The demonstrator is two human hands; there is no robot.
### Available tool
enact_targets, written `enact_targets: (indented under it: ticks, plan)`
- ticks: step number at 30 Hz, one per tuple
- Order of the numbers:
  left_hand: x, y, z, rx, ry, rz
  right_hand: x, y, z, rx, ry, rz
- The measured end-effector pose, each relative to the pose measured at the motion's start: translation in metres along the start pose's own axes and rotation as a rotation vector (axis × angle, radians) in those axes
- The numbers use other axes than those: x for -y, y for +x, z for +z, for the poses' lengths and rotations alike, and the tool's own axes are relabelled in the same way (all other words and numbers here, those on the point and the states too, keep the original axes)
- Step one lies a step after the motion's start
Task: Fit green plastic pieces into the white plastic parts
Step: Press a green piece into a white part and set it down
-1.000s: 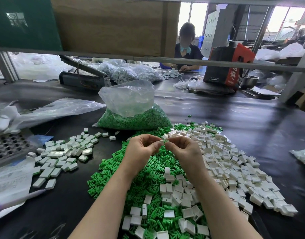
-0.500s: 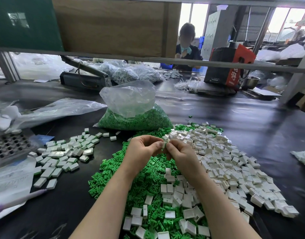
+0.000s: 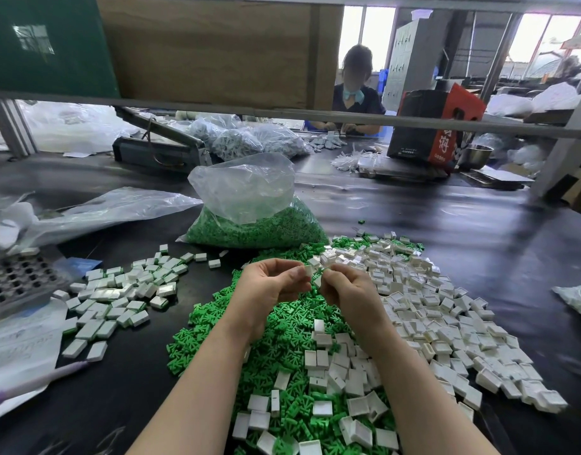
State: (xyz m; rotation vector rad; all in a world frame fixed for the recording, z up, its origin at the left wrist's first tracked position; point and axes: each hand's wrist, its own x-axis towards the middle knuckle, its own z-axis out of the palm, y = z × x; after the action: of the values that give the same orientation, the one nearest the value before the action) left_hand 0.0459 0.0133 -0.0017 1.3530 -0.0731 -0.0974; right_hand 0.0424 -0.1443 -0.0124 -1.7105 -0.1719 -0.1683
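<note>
Two hands meet above the green pile (image 3: 276, 353): left hand (image 3: 269, 287) pinches a white part (image 3: 309, 270); right hand (image 3: 346, 289), at 3 o'clock, pinches another (image 3: 318, 281).

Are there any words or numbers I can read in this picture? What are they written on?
"御": white character on the red side of the red and black box; another character above it is cut off by the rail.
Small white print low on the box's black side: too small to read.
Faint print on the white paper at the left: too blurred to read.
White cabinet at the back: small marks, unreadable.
Nothing on the green or white pieces.
</note>
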Motion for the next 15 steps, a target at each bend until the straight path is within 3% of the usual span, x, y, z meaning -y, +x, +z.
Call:
enact_targets:
  ticks: [15]
  plan:
    - [0.0023,-0.0001,0.0013,0.028,-0.011,0.021,0.0003,-0.0012,0.0026,0.029,0.032,-0.045]
